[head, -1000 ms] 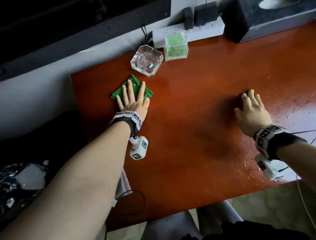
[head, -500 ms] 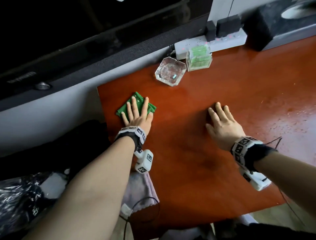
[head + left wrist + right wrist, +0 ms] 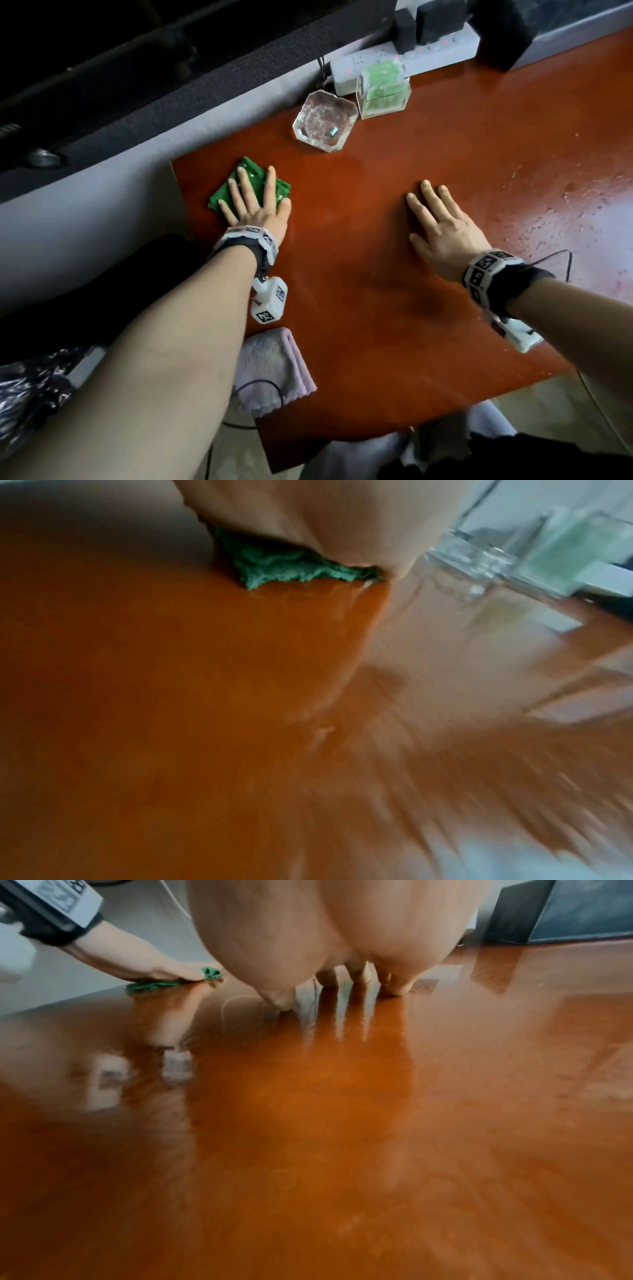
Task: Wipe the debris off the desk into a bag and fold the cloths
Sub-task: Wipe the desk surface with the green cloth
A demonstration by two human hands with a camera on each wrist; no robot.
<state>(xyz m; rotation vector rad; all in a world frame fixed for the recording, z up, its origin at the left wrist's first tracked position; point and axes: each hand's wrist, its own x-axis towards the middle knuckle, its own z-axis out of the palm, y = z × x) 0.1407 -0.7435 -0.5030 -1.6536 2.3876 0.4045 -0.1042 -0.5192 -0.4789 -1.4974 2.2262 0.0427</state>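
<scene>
A folded green cloth (image 3: 224, 192) lies near the far left corner of the reddish desk (image 3: 376, 308). My left hand (image 3: 255, 202) presses flat on it with straight, spread fingers; the left wrist view shows the green cloth (image 3: 291, 566) under the palm. My right hand (image 3: 435, 219) lies flat and bare on the desk's middle, fingertips (image 3: 392, 989) touching the glossy wood. A folded pale pink cloth (image 3: 274, 366) sits at the near left edge, partly under my left forearm. Fine crumbs and droplets (image 3: 565, 205) speckle the desk's right side.
A glass ashtray (image 3: 325, 120) and a clear box of green sticks (image 3: 383, 90) stand at the back, before a white power strip (image 3: 428, 54). A dark box (image 3: 503, 34) stands at the back right. A black plastic bag (image 3: 30, 397) lies off the desk's left edge.
My right hand has slid left across the desk toward the middle and its fingers have straightened out flat. The left hand stays on the green cloth. The head view has shifted.
</scene>
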